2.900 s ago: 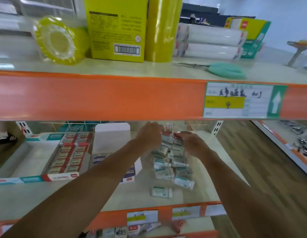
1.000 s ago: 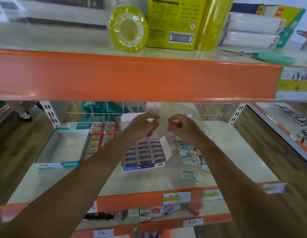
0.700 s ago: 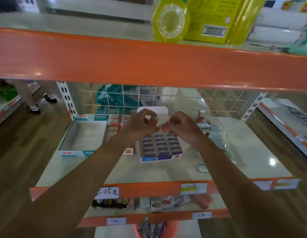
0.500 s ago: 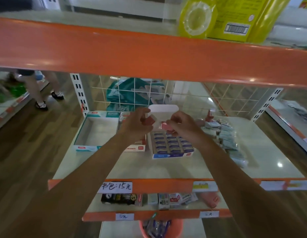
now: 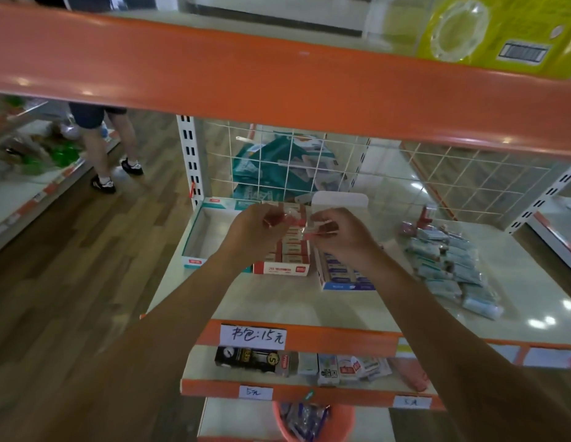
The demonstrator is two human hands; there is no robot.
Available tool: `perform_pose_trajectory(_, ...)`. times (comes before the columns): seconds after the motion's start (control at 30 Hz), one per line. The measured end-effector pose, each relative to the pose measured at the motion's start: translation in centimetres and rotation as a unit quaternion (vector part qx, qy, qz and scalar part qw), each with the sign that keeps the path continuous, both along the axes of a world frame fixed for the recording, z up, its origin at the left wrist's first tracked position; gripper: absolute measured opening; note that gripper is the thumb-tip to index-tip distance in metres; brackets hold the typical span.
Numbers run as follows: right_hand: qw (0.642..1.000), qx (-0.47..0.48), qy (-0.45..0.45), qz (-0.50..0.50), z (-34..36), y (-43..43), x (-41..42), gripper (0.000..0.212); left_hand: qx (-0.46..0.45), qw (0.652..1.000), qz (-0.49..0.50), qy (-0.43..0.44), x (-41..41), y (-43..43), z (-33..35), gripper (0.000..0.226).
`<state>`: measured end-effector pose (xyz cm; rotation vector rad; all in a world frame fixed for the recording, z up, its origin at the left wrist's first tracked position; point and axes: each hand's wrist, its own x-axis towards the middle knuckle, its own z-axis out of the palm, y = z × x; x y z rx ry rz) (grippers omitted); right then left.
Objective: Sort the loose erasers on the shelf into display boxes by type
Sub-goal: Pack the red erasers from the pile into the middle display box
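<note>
My left hand pinches a red-wrapped eraser above the red display box. My right hand pinches a second red-wrapped eraser just right of it. Three display boxes stand side by side on the middle shelf: a teal box with nothing visible in it at the left, the red box full of red erasers in the middle, and a blue box partly hidden under my right wrist. A heap of loose teal-wrapped erasers lies on the shelf to the right.
The orange edge of the upper shelf hangs low in front of me, with yellow packages on it. A wire grid backs the middle shelf. Small goods fill the lower shelf. A person's legs stand in the aisle at the left.
My hands left the teal heap, each with a red eraser, and moved left from over the blue box to above the red box. The view swung left and down.
</note>
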<state>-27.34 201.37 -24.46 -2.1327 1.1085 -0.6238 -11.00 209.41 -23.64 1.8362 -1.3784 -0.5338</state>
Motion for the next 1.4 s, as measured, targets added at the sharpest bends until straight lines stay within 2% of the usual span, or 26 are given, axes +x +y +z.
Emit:
perform_pose_trajectory(0.1,0.998,-0.050,0.017,0.028,-0.4,0.1,0.5,0.037,0.018,0.999,0.007,0.033,0.4,0.3,0.3,0.029)
perform_pose_trajectory(0.27,0.996,-0.075,0.039,0.039,-0.9,-0.2,0.8,0.037,0.037,0.984,0.025,0.175,0.9,0.6,0.7,0.040)
perform_pose_trajectory(0.37,0.994,-0.097,0.054,0.023,-1.0,-0.3,1.0,0.037,0.028,0.982,0.034,0.181,1.1,0.4,0.4,0.038)
perform_pose_trajectory(0.53,0.982,-0.144,0.119,0.006,-0.7,-0.5,1.5,0.039,0.041,0.993,0.029,0.104,1.9,-0.1,-0.3,0.031)
perform_pose_trajectory(0.7,0.976,-0.162,0.143,0.022,-0.7,-0.8,2.2,0.039,0.049,0.997,0.023,0.047,2.8,-0.6,-1.0,0.029)
perform_pose_trajectory(0.87,0.967,-0.171,0.186,0.017,-0.6,-1.1,3.2,0.036,0.053,0.998,0.026,-0.020,3.1,-1.3,-1.4,0.012)
perform_pose_trajectory(1.03,0.962,-0.180,0.207,-0.001,-1.0,-1.4,3.7,0.031,0.067,0.994,0.004,-0.086,3.2,-2.0,-1.5,0.029)
perform_pose_trajectory(1.17,0.952,-0.205,0.225,-0.027,-1.2,-1.3,4.4,0.018,0.068,0.991,-0.021,-0.109,3.3,-2.5,-1.5,0.029)
perform_pose_trajectory(1.23,0.951,-0.211,0.225,-0.035,-1.1,-1.2,4.6,0.011,0.063,0.987,-0.014,-0.148,3.3,-2.7,-1.7,0.029)
perform_pose_trajectory(1.4,0.944,-0.228,0.235,-0.035,-1.2,-1.1,4.9,0.016,0.061,0.980,-0.009,-0.188,3.3,-3.1,-1.9,0.025)
